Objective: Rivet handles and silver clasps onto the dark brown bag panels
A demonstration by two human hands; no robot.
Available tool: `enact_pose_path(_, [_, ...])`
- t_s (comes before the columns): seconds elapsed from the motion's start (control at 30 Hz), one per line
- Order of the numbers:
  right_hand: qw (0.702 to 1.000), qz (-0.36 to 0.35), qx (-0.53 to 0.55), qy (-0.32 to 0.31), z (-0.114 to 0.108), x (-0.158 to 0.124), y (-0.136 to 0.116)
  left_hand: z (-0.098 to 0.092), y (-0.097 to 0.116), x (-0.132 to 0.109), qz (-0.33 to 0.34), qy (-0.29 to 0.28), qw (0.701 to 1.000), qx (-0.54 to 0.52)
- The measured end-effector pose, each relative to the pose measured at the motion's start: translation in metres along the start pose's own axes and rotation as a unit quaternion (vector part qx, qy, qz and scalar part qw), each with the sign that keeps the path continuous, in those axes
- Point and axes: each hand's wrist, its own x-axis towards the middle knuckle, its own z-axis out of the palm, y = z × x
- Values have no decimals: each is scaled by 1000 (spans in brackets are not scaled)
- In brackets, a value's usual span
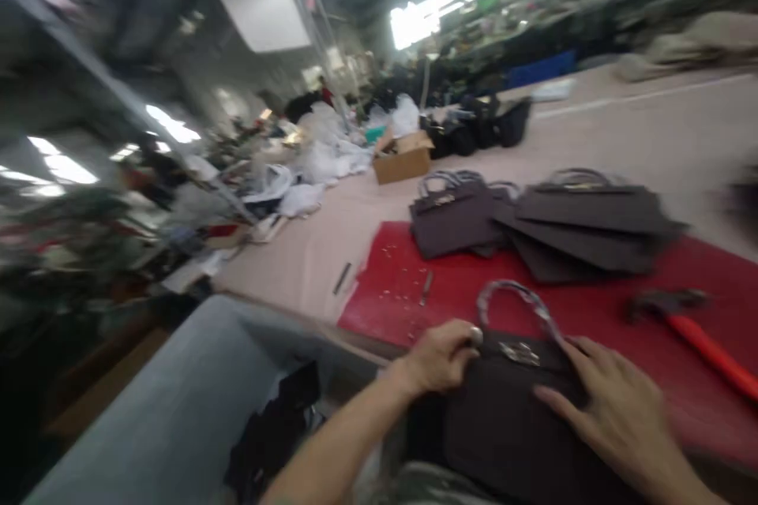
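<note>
A dark brown handbag panel (503, 426) with a wrapped, arched handle (512, 288) and a metal clasp (519, 353) is tilted at the table's near edge. My left hand (441, 359) pinches its upper left corner, a pale round spot showing at the fingertip. On the right side, my right hand (619, 402) grips the panel, thumb across the front and fingers by the handle's base. Behind it, similar brown panels (592, 213) lie fanned in a stack, with another group of handled bag pieces (453, 217) to their left. The panel's lower part runs out of view.
A hammer (711, 347) with an orange handle lies right on the red mat (450, 284). Tiny metal bits and a thin tool (426, 288) are scattered left; a dark strip (342, 278) lies beyond. A grey-lined bin (195, 379) holds dark pieces. A cardboard box (403, 162) stands farther back.
</note>
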Motion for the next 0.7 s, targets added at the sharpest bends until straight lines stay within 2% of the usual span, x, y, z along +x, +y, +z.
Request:
enact_pose_path(0.03, [999,17,-32,-31,-16,-17,6,2,-6,-3,38,1,999,-15])
enact_pose_path(0.07, [996,30,-55,-62,-25,-26,7,3,-11,-5,44,21,998,-32])
enact_pose_path(0.17, [988,68,-72,-120,-30,-29,1,2,-19,-8,-65,144,985,-72])
enact_pose_path(0.23, [988,84,-64,-116,-26,-25,-4,0,-11,-8,-97,185,974,-88])
enact_pose_path(0.33, [990,89,-52,-94,-27,-24,-11,8,10,-3,-62,170,976,-121])
enact_pose_path(0.47, [990,84,-51,-97,-32,-26,-14,36,28,10,-16,120,977,-176])
enact_pose_path(0.57, [987,94,-67,-110,-34,-26,-17,56,25,18,-6,93,980,-177])
enact_pose_path(0.7, [986,104,-66,-113,-36,-28,-17,62,16,21,-38,89,983,-154])
